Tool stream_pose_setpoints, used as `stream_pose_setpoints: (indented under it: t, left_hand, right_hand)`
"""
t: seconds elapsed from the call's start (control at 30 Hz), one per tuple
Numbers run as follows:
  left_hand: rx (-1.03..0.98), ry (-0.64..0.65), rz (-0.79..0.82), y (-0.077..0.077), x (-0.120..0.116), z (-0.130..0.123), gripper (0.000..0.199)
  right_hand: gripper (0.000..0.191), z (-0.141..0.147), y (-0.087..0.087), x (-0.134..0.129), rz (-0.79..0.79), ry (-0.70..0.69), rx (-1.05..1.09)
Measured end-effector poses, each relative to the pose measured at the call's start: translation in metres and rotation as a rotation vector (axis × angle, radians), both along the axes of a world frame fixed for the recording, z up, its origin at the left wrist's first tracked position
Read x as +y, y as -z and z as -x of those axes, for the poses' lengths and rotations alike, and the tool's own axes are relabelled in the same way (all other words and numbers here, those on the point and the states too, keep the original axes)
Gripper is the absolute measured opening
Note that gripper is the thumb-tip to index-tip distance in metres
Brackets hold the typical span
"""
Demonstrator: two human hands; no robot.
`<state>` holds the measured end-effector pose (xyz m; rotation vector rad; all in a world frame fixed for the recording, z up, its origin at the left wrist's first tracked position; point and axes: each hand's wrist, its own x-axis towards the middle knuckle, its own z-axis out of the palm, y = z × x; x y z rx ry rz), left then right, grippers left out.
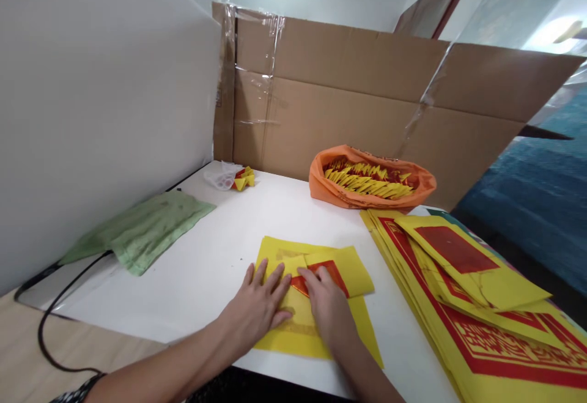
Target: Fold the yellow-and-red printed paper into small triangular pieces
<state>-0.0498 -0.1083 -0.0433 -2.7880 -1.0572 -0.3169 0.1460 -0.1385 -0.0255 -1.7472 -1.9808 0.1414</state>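
A large yellow paper sheet point(283, 340) lies flat on the white table in front of me. On top of it is a smaller folded yellow paper point(360, 273) with a shiny red patch. My left hand point(261, 300) rests on the papers' left side, its fingers spread and pressing down. From the right, my right hand point(329, 304) bends its fingers onto the small paper and pinches it at the fold by the red patch. Its fingertips are close to those of my left hand. Part of the red patch is hidden under the right fingers.
To the right lies a stack of yellow papers point(518, 378) with red print, smaller red-patched papers point(518, 287) on top. Behind stands an orange bag point(321, 186) full of folded yellow pieces. A green cloth point(156, 225), a cable point(43, 329) and a cardboard wall point(343, 122) surround the table.
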Motion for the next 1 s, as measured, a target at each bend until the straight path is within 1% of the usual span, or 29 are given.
stream_pose_setpoints:
  t: [0.03, 0.1, 0.2, 0.27, 0.37, 0.43, 0.57, 0.67, 0.83, 1.0]
  left_hand:
    - [-0.007, -0.001, 0.011, 0.000, -0.002, 0.000, 0.062]
    - [-0.024, 0.012, 0.027, -0.006, -0.003, -0.001, 0.067]
    - [-0.012, 0.039, 0.043, -0.021, 0.001, -0.010, 0.069]
    - [0.038, 0.104, 0.063, -0.032, 0.007, -0.018, 0.062]
    - [0.091, 0.272, 0.130, -0.043, 0.017, -0.029, 0.047]
    - [0.092, 0.321, 0.160, -0.045, 0.020, -0.033, 0.045]
    - [0.065, 0.307, 0.172, -0.041, 0.019, -0.035, 0.058]
    - [0.045, 0.301, 0.177, -0.039, 0.016, -0.033, 0.063]
    - [0.073, 0.269, 0.180, -0.043, 0.022, -0.033, 0.067]
    - [0.091, 0.278, 0.131, -0.051, 0.036, -0.037, 0.074]
  right_hand:
    - [0.036, -0.005, 0.001, -0.005, -0.019, -0.046, 0.057]
    - [0.032, -0.015, 0.003, -0.017, -0.056, -0.120, 0.153]
    - [0.026, -0.028, 0.005, -0.033, -0.079, -0.136, 0.253]
    - [0.026, -0.031, 0.003, -0.038, -0.050, -0.110, 0.343]
    - [0.023, -0.033, 0.000, -0.038, -0.003, -0.070, 0.484]
    - [0.024, -0.033, 0.000, -0.038, -0.013, -0.064, 0.470]
    - [0.032, -0.030, 0.005, -0.043, -0.078, -0.120, 0.253]
    - [0.035, -0.025, 0.010, -0.050, -0.093, -0.126, 0.173]
    - [0.035, -0.018, 0.012, -0.057, -0.078, -0.063, 0.246]
    - [0.037, -0.020, 0.005, -0.060, 0.048, -0.043, 0.307]
